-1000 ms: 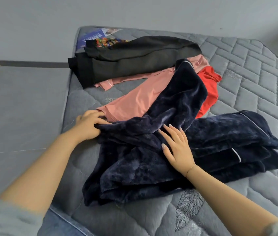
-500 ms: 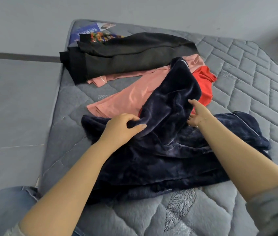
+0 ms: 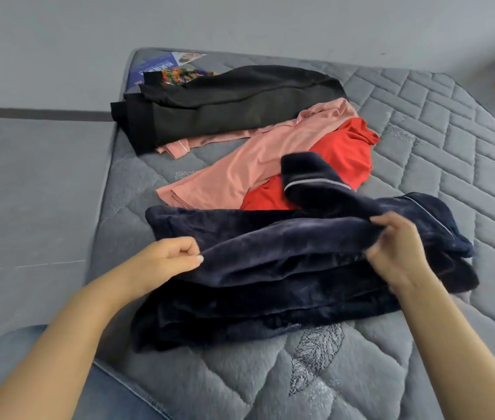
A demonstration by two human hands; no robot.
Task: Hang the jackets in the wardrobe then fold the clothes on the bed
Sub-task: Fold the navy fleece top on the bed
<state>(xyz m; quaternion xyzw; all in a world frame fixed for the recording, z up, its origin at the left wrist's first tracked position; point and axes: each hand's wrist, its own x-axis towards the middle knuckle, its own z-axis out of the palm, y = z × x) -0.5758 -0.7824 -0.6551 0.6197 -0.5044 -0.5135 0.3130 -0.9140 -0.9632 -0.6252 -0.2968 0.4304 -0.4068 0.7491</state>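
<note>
Navy fleece garment (image 3: 285,268) now folded over, both hands' grip nearer.

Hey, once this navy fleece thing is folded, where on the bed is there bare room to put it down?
The mattress is bare along its right side, beyond the red garment and navy fleece, and along the near edge below the fleece. The left strip is narrow. The far left is crowded: black garment, pink garment, booklet.

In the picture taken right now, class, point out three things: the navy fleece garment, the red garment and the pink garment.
navy fleece garment (image 3: 285,268): head view, on the folded middle between the hands.
red garment (image 3: 343,147): head view, on its bare upper part.
pink garment (image 3: 240,168): head view, on the long flat panel.
</note>
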